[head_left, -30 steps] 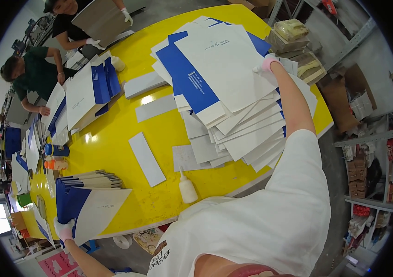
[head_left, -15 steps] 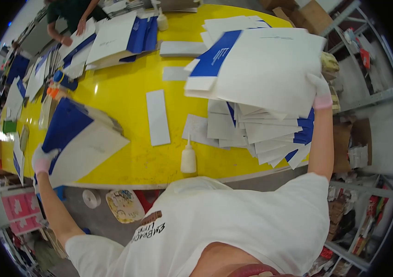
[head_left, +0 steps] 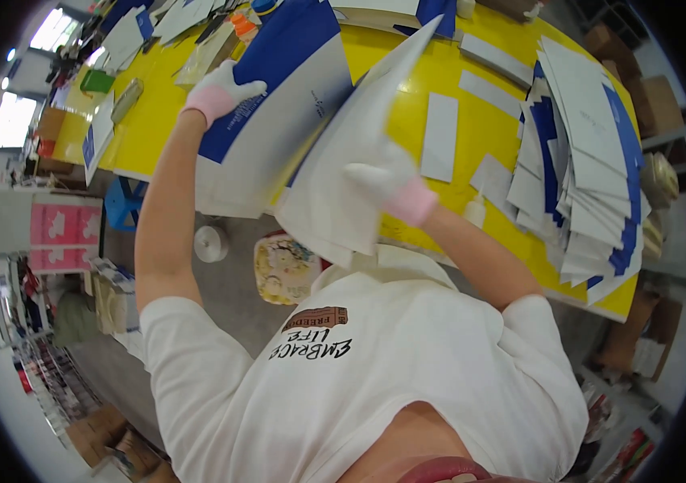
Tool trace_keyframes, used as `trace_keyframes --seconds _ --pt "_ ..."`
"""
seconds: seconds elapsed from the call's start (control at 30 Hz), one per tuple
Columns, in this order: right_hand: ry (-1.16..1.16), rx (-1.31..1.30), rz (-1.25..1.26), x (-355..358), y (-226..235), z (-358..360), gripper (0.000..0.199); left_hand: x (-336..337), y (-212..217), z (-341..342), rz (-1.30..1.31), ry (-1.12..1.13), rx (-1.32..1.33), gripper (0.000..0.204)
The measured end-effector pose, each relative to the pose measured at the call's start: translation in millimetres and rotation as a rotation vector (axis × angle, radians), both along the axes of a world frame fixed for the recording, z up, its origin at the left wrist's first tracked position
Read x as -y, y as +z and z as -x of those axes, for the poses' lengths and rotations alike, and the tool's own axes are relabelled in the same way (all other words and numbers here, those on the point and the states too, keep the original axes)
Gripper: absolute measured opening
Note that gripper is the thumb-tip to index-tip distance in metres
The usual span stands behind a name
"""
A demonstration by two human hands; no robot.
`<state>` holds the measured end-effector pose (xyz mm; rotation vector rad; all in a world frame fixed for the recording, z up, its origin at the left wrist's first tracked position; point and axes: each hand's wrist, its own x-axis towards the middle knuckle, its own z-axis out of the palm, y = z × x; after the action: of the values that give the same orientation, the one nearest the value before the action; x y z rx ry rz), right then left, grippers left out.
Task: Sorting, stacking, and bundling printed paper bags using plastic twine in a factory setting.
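The left hand (head_left: 221,92), gloved, is gripping the top edge of a blue-and-white sheet (head_left: 274,105) that is hanging over the near edge of the yellow bench (head_left: 407,60). The right hand (head_left: 387,179) is clamped on a white sheet (head_left: 351,173), holding it tilted up just beside the blue one, their edges close to touching. A fanned stack (head_left: 584,161) is lying to the right, with loose white strips (head_left: 440,137) and a small bottle (head_left: 476,211) between. To do this well, both hands should be keeping the sheets flat and lining up their edges squarely before pressing, avoiding creases where the gloves are pinching.
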<state>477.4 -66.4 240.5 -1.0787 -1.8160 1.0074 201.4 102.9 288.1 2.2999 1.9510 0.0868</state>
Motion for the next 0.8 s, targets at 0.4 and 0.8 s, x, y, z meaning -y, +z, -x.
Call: trace_keyframes --seconds 0.4,0.8 --pt "-0.125 0.032 0.235 -64 0 187 0.095 19 30 -41 0.148 -0.204 0.084 0.082" --pt "-0.731 0.446 -0.147 -63 -50 -227 0.050 4 -9 -24 0.059 -0.062 0.318 0.053"
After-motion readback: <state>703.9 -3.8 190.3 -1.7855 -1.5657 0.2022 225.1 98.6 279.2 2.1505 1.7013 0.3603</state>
